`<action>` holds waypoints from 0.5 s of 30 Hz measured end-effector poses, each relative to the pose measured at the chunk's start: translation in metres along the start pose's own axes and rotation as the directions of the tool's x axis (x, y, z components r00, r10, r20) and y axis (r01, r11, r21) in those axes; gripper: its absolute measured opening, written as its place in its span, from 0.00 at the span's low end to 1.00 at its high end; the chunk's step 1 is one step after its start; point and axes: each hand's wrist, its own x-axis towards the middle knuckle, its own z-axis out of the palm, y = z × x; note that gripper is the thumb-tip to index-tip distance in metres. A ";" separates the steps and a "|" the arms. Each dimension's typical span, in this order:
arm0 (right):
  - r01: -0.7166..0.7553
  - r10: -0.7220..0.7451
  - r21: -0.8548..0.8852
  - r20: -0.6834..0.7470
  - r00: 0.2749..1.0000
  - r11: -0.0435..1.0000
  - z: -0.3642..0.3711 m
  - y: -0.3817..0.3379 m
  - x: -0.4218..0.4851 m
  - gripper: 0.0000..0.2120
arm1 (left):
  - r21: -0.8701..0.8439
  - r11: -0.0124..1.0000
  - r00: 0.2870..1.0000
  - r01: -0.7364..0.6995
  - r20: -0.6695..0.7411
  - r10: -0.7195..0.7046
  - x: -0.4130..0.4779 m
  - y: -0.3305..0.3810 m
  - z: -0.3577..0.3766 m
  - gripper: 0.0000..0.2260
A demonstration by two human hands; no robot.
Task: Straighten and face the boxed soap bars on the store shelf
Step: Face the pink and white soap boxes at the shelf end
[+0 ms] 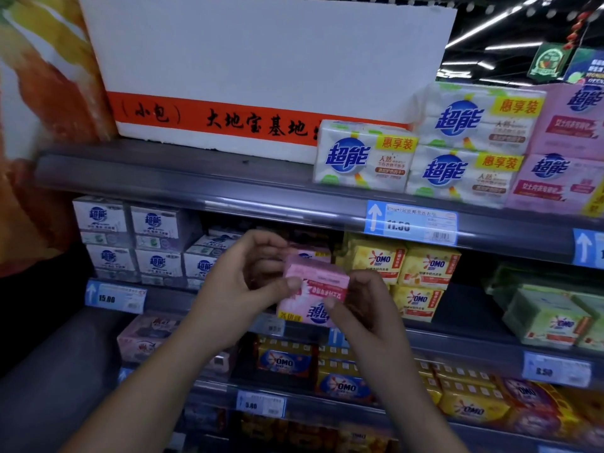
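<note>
pink soap box [315, 289] | upside-down, tilted | before middle shelf, mid-air

The soap box [313, 289] is before the middle shelf [170, 299], with stacked boxes [130, 243] behind to its left and OMO packs [425, 269] to its right. On the top shelf [163, 178], a crate [261, 60] stands left of wrapped packs [362, 155].

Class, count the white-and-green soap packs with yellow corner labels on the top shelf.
3: one white-and-green plastic-wrapped soap pack stands at left; right of it two are stacked, the upper on the lower. Others may hide behind.
</note>
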 end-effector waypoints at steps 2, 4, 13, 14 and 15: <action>-0.033 0.029 0.121 0.029 0.999 0.992 0.002 -0.003 -0.002 0.18 | -0.096 0.995 0.998 0.020 -0.057 -0.026 -0.007 0.003 0.001 0.15; -0.076 0.079 0.201 -0.005 0.997 0.977 0.006 -0.007 -0.002 0.21 | -0.192 0.980 0.993 0.047 -0.093 -0.066 -0.013 0.002 0.003 0.10; -0.124 0.134 0.171 -0.051 0.990 0.977 0.014 -0.021 -0.011 0.19 | -0.320 0.938 0.978 0.133 -0.113 -0.177 -0.030 -0.001 0.005 0.04; -0.122 0.134 0.173 -0.058 0.989 0.977 0.015 -0.022 -0.012 0.20 | -0.315 0.936 0.977 0.156 -0.090 -0.193 -0.032 -0.001 0.004 0.04; -0.125 0.139 0.179 -0.068 0.988 0.976 0.015 -0.023 -0.013 0.21 | -0.301 0.936 0.976 0.184 -0.061 -0.211 -0.033 -0.002 0.004 0.06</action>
